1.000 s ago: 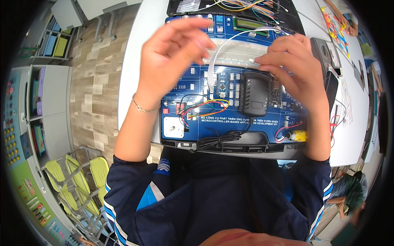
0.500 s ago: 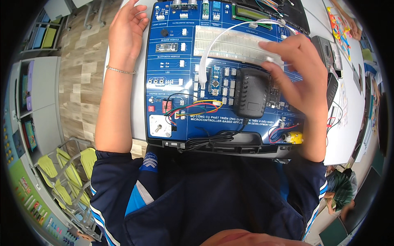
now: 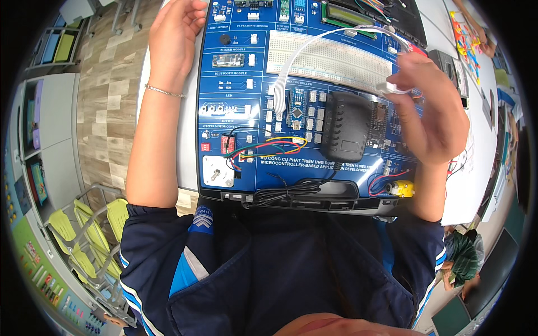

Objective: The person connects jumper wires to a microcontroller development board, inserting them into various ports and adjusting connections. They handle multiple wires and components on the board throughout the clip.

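Note:
A blue electronics training board [image 3: 224, 101] in a black case lies in front of me. At its right side my right hand [image 3: 434, 106] pinches a white plug [image 3: 393, 88] between thumb and index finger, just above the right end of the white breadboard [image 3: 325, 59]. A white ribbon cable [image 3: 290, 63] rises from a socket beside the small blue microcontroller board [image 3: 297, 112] and arches over the breadboard, passing out of sight behind this hand. My left hand [image 3: 176, 36] rests by the board's upper left edge, holding nothing, its fingers loosely bent and partly cut off.
A black power adapter [image 3: 346, 129] sits on the board, its coiled cord [image 3: 286, 193] along the front edge. Red, yellow and green wires [image 3: 274, 147] loop near a stepper motor [image 3: 217, 171]. A yellow motor [image 3: 400, 189] is at front right. Other people [image 3: 465, 260] are farther right.
My right hand has shifted to the right, away from above the breadboard, and its finger and thumb have come together on the white plug. My left hand stays nearly in place.

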{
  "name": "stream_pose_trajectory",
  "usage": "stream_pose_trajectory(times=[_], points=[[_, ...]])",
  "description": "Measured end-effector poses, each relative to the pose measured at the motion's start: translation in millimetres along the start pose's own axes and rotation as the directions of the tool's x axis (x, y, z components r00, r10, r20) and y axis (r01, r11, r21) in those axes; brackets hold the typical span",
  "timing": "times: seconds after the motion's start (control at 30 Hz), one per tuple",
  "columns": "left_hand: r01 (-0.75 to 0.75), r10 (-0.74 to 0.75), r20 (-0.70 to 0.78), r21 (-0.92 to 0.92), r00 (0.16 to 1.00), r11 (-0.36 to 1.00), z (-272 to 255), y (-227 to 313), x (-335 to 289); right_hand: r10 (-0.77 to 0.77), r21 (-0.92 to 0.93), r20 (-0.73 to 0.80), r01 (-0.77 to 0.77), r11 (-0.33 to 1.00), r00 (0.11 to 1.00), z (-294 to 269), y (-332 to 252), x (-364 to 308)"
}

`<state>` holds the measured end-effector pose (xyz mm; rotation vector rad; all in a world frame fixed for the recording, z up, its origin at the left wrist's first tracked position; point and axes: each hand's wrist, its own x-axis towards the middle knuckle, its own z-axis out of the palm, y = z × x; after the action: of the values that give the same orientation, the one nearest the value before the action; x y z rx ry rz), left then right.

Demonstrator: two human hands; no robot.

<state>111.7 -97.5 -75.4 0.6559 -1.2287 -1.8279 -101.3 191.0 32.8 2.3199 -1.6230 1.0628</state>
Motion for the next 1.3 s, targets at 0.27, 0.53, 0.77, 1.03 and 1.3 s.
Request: stream_pose_trajectory(times=[0.27,0.53,0.77,1.03,1.3], points=[[-0.014,0.013,0.007,0.031,1.000,0.999,3.2,-1.5,-3.7,-0.165,0.015,-0.134,0.169,0.986,0.977,-4.5,8.1,-1.4],[-0.002,0.002,0.000,0.023,1.000,1.000,3.7,-1.2,-2.2,-0.096,-0.014,-0.166,0.095,0.995,0.981,1.0,-0.6,2.9],[0.000,-0.001,0.010,0.034,1.000,0.999,6.1,0.8,-5.7,-0.086,-0.005,-0.169,0.087,0.996,0.982,1.6,-0.8,2.8],[-0.014,0.014,0.011,0.056,1.000,0.998,5.4,1.1,-7.1,-0.079,-0.027,-0.111,0.077,0.997,0.991,2.5,-3.0,3.5],[-0.019,0.015,0.040,0.086,0.999,0.996,3.6,-6.9,1.4,-0.117,0.080,0.224,0.101,0.992,0.968,-2.2,-13.7,27.9]])
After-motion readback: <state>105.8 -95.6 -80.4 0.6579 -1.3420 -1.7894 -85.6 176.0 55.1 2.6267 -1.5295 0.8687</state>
